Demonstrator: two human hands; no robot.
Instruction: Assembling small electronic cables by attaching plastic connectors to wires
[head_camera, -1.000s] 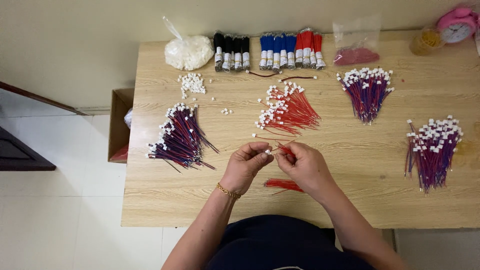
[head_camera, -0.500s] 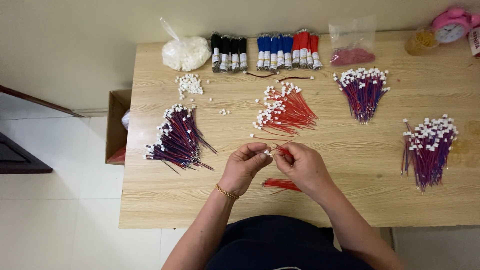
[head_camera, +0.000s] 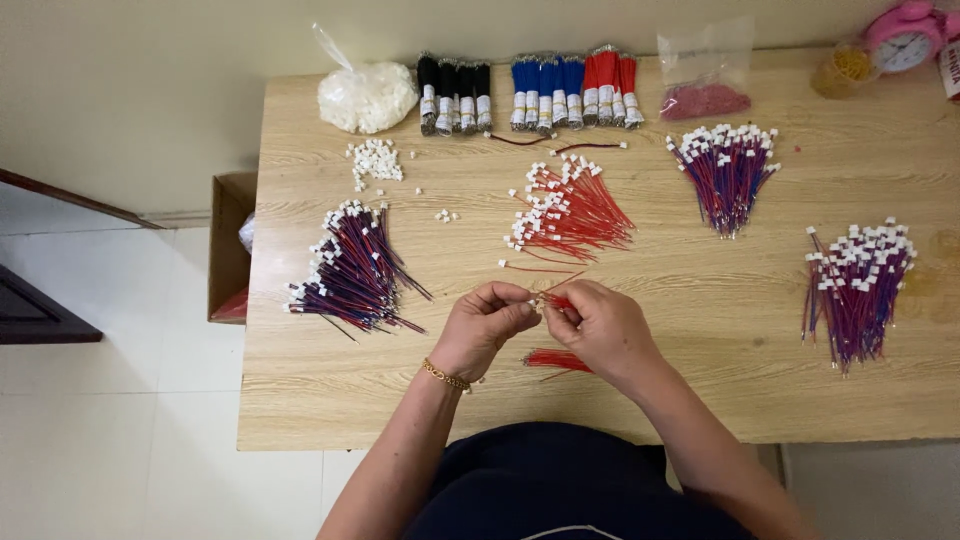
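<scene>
Both hands meet over the near-middle of the bench (head_camera: 700, 330). Left hand (head_camera: 487, 327) is curled shut, fingertips pinching a red wire (head_camera: 556, 298) at its white end; right hand (head_camera: 598, 328) is closed on the same wire from the other side, fingertips touching the left's. The wire sits between the two thumbs, just above the bench surface. A small red bundle (head_camera: 556, 360) lies flat under the right hand, partly hidden by it. Left wrist wears a gold bracelet (head_camera: 444, 376). Just beyond the hands: a fan of red wires with white plugs (head_camera: 570, 210). Left of the hands: a red-blue pile (head_camera: 350, 270). Right side: two more red-blue piles, one far (head_camera: 728, 175), one near the right edge (head_camera: 858, 285). Back edge: a white bag (head_camera: 366, 97), black spools (head_camera: 455, 93), blue spools (head_camera: 547, 92), red spools (head_camera: 610, 86), a clear bag with red bits (head_camera: 704, 92). Loose white plugs (head_camera: 375, 160) lie near the white bag. A pink clock (head_camera: 903, 38) sits in the far right corner. A cardboard box (head_camera: 228, 250) stands on the floor, against the bench's left end.
</scene>
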